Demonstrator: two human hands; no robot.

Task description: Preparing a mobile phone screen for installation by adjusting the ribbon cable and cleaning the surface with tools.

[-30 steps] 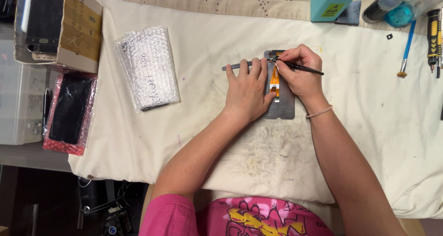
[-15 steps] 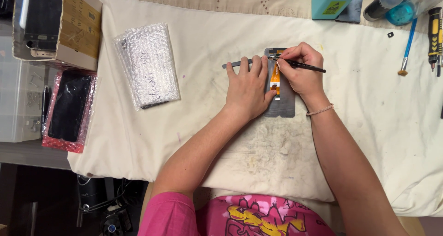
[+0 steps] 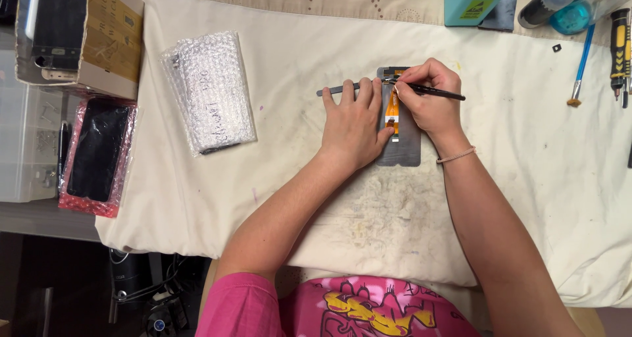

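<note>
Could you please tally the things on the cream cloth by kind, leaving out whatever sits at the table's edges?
Grey phone panel with orange ribbon cable: 1
Thin black tool in the right hand: 1
Grey flat tool under the left hand: 1
Bubble-wrapped parcel: 1
Blue-handled brush: 1
Black and yellow screwdriver: 1
Total: 6

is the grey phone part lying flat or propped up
Lying flat: the grey phone part rests on the white cloth, left hand pressing it, right hand working with a thin tool.
</note>
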